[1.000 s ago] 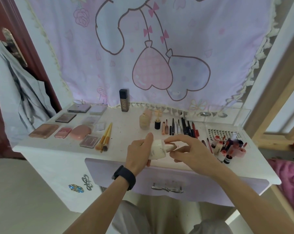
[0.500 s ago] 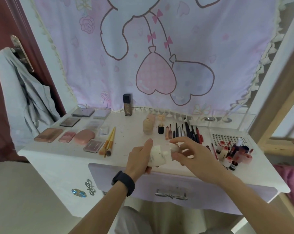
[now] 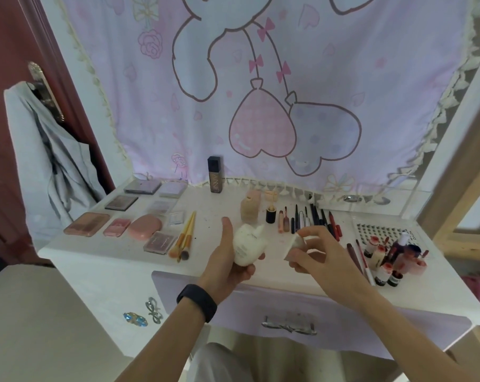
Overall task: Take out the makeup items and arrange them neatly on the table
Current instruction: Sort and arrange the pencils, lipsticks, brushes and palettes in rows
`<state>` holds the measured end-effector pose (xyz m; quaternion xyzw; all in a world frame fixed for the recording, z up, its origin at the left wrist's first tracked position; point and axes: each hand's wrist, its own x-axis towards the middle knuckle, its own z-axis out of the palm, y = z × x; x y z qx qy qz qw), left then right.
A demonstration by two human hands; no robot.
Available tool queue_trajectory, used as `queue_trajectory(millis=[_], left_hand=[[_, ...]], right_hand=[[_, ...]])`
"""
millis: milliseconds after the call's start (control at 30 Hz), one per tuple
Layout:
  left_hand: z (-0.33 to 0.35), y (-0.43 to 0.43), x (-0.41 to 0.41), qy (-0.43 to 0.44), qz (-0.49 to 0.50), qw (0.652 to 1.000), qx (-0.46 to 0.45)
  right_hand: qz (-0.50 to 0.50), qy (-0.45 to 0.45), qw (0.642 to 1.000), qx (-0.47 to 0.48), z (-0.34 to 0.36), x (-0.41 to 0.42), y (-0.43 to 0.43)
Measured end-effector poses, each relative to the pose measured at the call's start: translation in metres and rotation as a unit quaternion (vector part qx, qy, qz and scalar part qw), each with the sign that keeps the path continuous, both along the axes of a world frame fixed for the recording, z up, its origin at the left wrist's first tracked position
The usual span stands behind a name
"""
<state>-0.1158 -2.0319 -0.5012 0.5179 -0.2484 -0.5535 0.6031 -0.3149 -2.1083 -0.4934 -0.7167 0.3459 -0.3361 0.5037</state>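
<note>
My left hand (image 3: 227, 260) grips a small white bottle (image 3: 248, 245) above the front middle of the white dressing table (image 3: 76, 252). My right hand (image 3: 318, 252) pinches a small white cap (image 3: 295, 244) a little to the right of the bottle, apart from it. Palettes and compacts (image 3: 117, 213) lie in rows on the left. Two brushes (image 3: 185, 238) rest beside them. A row of pencils and liners (image 3: 307, 219) lies at the middle back, and small bottles and tubes (image 3: 384, 257) cluster at the right.
A tall dark bottle (image 3: 215, 175) stands at the back by the pink curtain. A beige bottle (image 3: 250, 208) stands near the pencils. A studded sheet (image 3: 382, 232) lies at the right rear. The closed drawer (image 3: 288, 312) faces me below, and a grey garment (image 3: 48, 150) hangs on the left door.
The cap has come off the white bottle: my right hand has drawn it away to the right while my left hand keeps the bottle. The view has tilted up slightly.
</note>
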Motion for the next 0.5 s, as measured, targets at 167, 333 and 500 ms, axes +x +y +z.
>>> queue_trajectory(millis=[167, 333, 500], left_hand=[[0.000, -0.002, 0.021, 0.049, -0.010, 0.998, -0.045], [0.002, -0.010, 0.041, -0.111, -0.001, 0.992, -0.059], [0.000, -0.032, 0.061, -0.336, 0.010, 0.942, -0.014]], right_hand=[[-0.044, -0.060, 0.994, 0.080, -0.019, 0.012, 0.001], [-0.066, -0.002, 0.995, 0.072, -0.035, 0.026, -0.004], [-0.114, 0.095, 0.989, 0.021, -0.039, 0.041, -0.012]])
